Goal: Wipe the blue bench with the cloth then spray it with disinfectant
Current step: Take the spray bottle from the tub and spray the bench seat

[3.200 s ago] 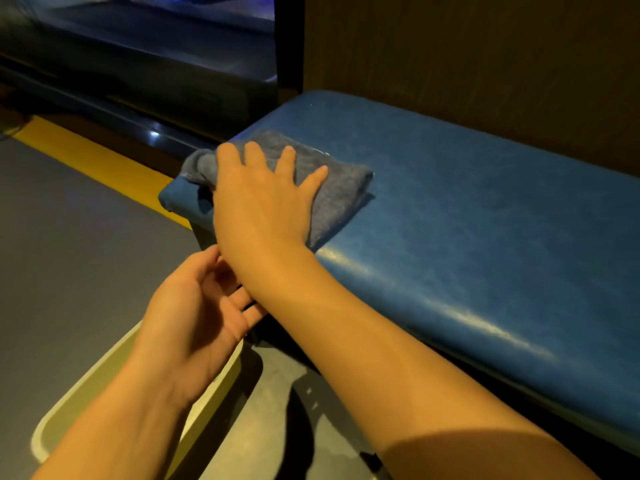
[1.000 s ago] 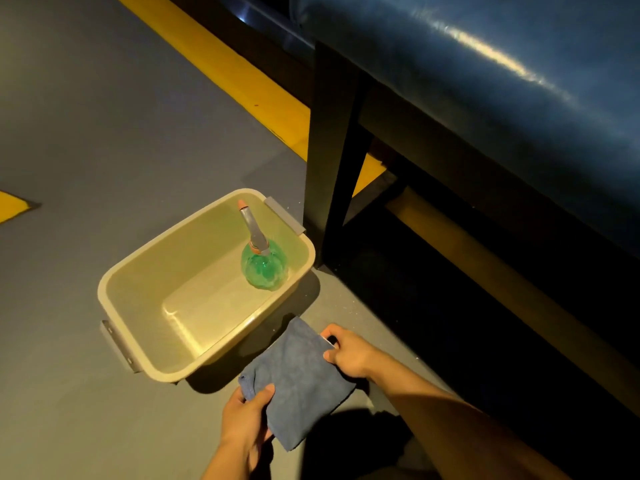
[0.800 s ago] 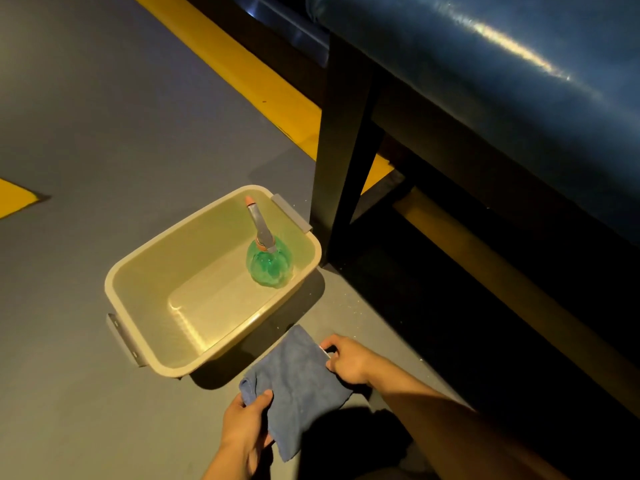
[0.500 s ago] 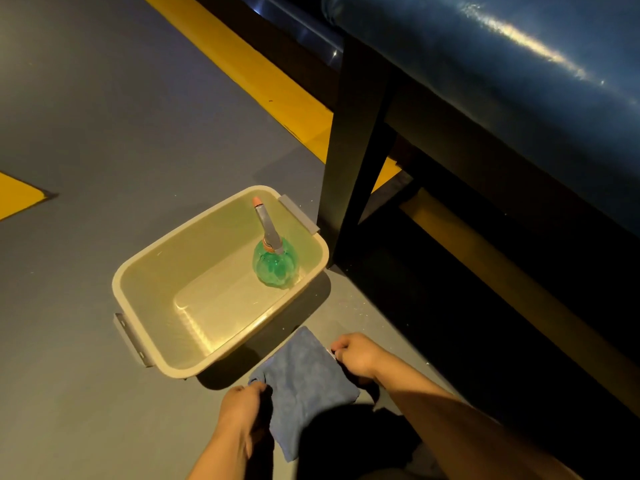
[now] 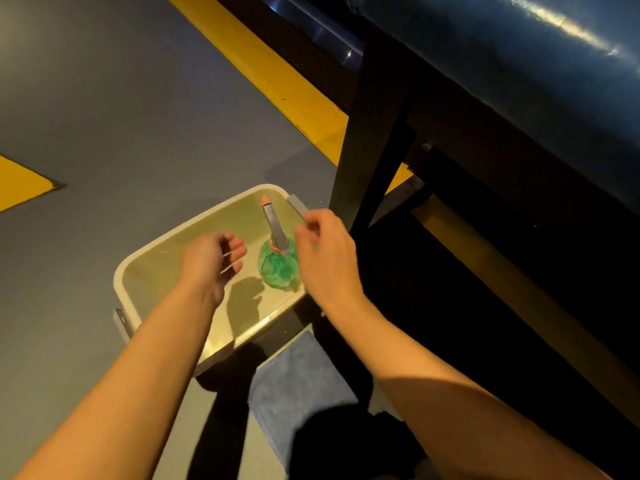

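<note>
Blue cloth (image 5: 294, 382) lies flat on the floor at lower centre, held by neither hand, so the wiping step is judged complete. The left hand (image 5: 207, 261) and right hand (image 5: 325, 251) hover over the tub (image 5: 119, 282) at centre frame. Their fingers are loosely curled and hold nothing, either side of the green spray bottle (image 5: 278, 268); spraying the bench (image 5: 519, 64), upper right, remains.

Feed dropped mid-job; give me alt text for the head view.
Both empty hands hover over a beige tub on the grey floor, the left hand and right hand either side of the green spray bottle standing in it. The blue cloth lies on the floor by the tub's near edge, the blue bench at upper right.
</note>
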A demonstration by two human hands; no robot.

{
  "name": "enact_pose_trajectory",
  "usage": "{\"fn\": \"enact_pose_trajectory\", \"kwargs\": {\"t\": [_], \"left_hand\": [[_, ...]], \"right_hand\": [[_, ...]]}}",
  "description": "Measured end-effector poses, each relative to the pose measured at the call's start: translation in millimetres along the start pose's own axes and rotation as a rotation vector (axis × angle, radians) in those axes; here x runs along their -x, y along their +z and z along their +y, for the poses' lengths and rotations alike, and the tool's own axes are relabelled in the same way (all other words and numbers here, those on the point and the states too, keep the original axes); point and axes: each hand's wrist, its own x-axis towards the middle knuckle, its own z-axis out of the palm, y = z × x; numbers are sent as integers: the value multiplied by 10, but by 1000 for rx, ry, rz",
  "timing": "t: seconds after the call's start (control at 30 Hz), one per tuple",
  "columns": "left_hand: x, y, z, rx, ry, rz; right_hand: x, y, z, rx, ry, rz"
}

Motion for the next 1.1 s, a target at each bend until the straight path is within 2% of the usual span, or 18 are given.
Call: {"fn": "enact_pose_trajectory", "kwargs": {"t": [0.07, 0.13, 0.27, 0.53, 0.77, 0.87, 0.97, 1.1], "left_hand": [[-283, 26, -139, 20, -158, -27], [-423, 56, -286, 3, -277, -80], [-510, 117, -503, 136, -361, -153], [-457, 156, -544, 177, -345, -88], [-217, 80, -373, -12, -299, -64], [32, 19, -182, -57, -295, -101], [261, -60, -40, -1, -292, -138], [643, -101, 193, 127, -290, -312]], "right_hand": [[-92, 128, -42, 41, -67, -93], [-195, 262, -39, 55, -35, -185], [-336, 450, 70, 68, 64, -217], [-316, 505, 113, 176, 121, -172], [-105, 183, -205, 223, 31, -149], [-10, -83, -517, 208, -1, -138], [95, -340, -817, 193, -43, -133], [272, -657, -1177, 181, -88, -127]]}}
